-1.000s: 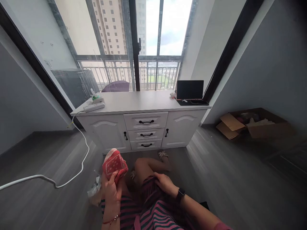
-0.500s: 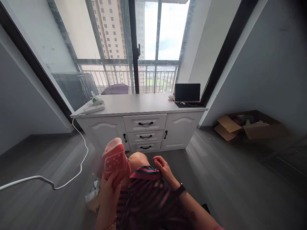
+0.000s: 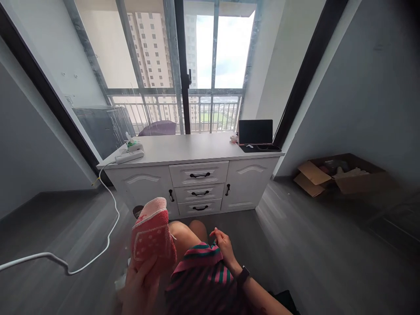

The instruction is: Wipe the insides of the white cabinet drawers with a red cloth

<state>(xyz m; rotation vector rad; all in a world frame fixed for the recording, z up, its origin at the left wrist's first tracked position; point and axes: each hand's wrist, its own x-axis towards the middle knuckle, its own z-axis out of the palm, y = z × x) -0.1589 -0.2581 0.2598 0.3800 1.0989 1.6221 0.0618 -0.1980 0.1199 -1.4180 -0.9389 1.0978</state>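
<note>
In front of the white cabinet [image 3: 200, 179]: my left grip [image 3: 140, 278] holds a red cloth [image 3: 152, 236]; my right grip [image 3: 225, 248], half-curled, beside striped fabric [image 3: 203, 271]. Cabinet top: dark screen [image 3: 255, 131] at right end, power strip [image 3: 129, 156] at left.

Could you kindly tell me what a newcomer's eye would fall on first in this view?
Probably the fuzzy red cloth with pale dots and a pinkish end, held up in the left hand at the lower left. Next might come the dark rectangular screen at the right end of the white panelled cabinet, and the open brown cardboard box on the grey floor farther right.
</note>
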